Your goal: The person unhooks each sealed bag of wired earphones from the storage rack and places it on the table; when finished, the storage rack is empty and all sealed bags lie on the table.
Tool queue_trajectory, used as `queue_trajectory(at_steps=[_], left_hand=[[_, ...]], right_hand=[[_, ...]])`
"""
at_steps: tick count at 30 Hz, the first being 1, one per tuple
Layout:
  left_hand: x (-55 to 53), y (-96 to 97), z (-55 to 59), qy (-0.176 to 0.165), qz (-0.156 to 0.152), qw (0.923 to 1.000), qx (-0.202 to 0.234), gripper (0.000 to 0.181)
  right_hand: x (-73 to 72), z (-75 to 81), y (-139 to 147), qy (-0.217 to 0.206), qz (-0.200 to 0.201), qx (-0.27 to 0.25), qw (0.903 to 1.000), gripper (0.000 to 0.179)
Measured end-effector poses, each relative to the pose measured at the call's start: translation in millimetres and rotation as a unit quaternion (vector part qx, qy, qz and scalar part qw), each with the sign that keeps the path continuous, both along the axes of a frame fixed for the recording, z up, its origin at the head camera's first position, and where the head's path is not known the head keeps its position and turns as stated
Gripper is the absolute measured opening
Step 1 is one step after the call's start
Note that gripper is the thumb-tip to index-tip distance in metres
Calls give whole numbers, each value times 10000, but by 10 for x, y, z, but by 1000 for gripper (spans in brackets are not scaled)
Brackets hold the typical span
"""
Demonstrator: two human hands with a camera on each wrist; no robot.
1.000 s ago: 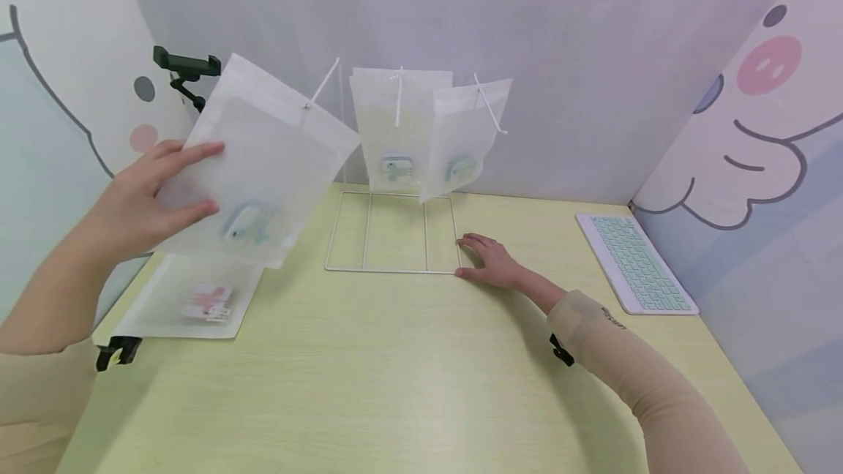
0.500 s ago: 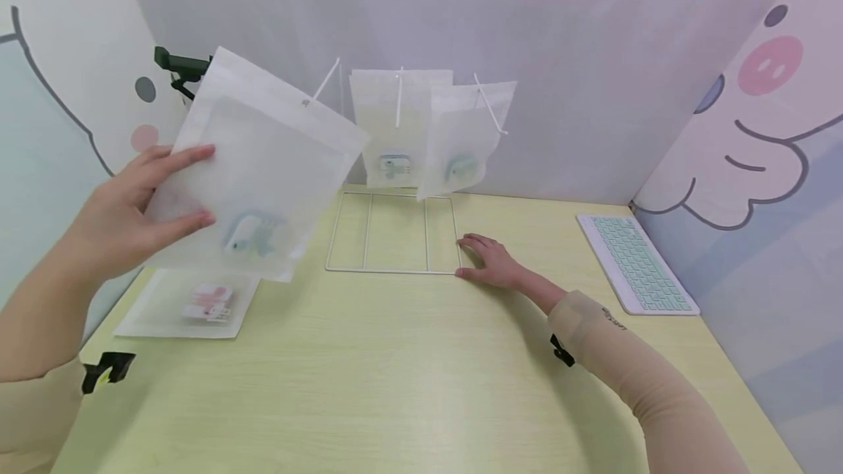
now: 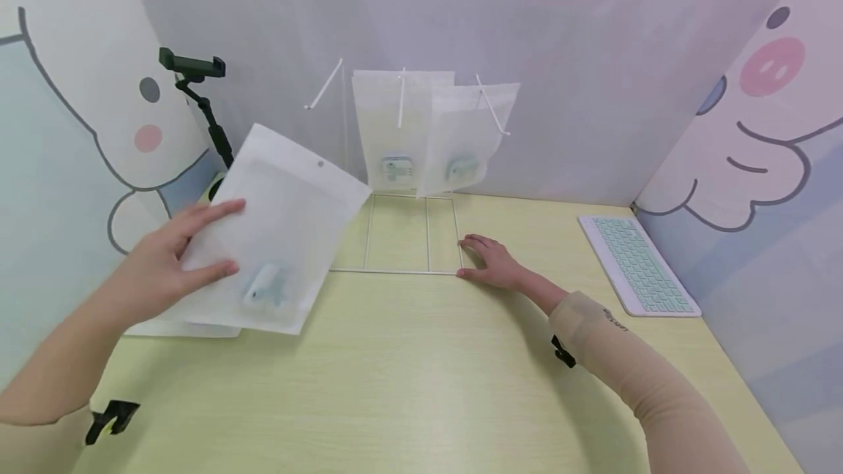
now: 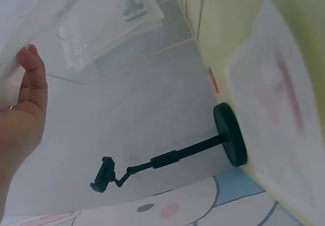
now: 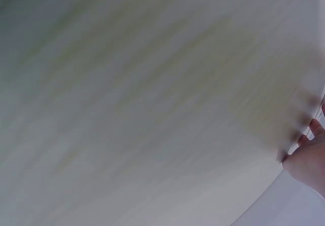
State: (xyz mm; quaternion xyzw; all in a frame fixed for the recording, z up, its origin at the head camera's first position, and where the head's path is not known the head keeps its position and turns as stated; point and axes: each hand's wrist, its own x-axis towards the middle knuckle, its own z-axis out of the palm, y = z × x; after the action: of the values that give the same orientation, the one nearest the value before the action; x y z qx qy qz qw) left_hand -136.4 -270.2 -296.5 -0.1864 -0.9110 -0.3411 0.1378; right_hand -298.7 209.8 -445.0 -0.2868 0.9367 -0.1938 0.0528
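Observation:
My left hand [image 3: 154,265] pinches the left edge of a white translucent zip bag [image 3: 290,232], tilted over the left part of the table. A small pale-blue animal-shaped item [image 3: 265,285] shows through its lower part, and a hole is punched near its top. My right hand [image 3: 494,263] rests at the right front corner of a white wire display rack [image 3: 395,271], thumb and fingers touching its base wire. Two positions on the rack bear similar hanging bags [image 3: 378,119]. Its left hook [image 3: 323,86] is bare.
Another bag [image 4: 274,99] with something pink in it lies on the table at left, mostly hidden by the held bag in the head view. Behind it stands a black phone stand [image 4: 167,158]. A mint-and-white keyboard [image 3: 645,265] lies at the right.
The held bag has come off the left hook and moved down and towards me with my left hand. It now covers most of the bag lying at left. My right hand stays in place.

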Motion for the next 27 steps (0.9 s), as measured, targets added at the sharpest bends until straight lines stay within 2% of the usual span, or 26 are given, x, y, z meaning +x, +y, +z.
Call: queue_trajectory(at_steps=[4, 8, 11, 13, 19, 24, 27], left_hand=[[34, 18, -180, -428, 55, 9991, 53, 79], [83, 40, -305, -1055, 141, 9936, 367, 80], [98, 57, -413, -1340, 27, 9896, 519, 81], [103, 73, -503, -1376, -40, 9894, 458, 80], [115, 114, -731, -1177, -242, 9925, 218, 78], [106, 151, -865, -1181, -210, 9924, -262, 80], [102, 168, -902, -1163, -269, 9915, -510, 83]], right_hand=[[-3, -11, 2, -63, -30, 29, 10000, 70], [-7, -18, -3, -75, -29, 14, 10000, 70], [-12, -21, -7, -62, -31, 15, 10000, 69], [-17, -27, -4, -62, -28, 12, 10000, 69], [-28, -45, 3, -63, -25, -6, 10000, 69], [-23, -34, 9, -63, -13, -27, 10000, 70], [-26, -36, 15, -47, -6, -5, 10000, 70]])
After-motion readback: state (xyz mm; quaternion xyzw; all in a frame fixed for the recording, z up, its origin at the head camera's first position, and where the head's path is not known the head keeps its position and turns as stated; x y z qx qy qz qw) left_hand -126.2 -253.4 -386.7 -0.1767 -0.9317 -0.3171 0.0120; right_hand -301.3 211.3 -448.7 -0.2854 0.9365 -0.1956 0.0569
